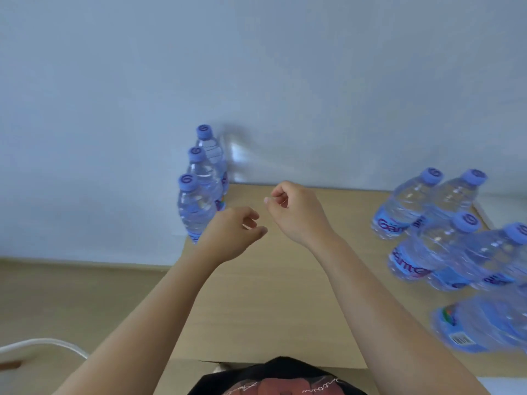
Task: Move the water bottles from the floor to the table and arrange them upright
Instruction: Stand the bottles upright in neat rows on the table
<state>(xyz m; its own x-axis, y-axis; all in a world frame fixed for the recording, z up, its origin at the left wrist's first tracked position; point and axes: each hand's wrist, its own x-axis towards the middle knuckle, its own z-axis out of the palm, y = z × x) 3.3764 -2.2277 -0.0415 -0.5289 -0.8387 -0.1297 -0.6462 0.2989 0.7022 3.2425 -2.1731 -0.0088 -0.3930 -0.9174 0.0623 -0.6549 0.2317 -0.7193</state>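
Well along, apparently: three bottles (199, 192) upright in a row at the table (271, 295) left edge, a cluster (445, 238) upright at right (one (484, 326) blurred, possibly lying). Left hand (231, 238) and right hand (296, 212) loosely curled, each grip empty.

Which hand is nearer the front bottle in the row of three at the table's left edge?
Left. The left hand hangs empty just right of the front bottle, nearly touching it. The right hand is farther right, over the table middle.

A plain room: bare pale wall (256, 67), wooden table (271, 295), tan floor (71, 295).
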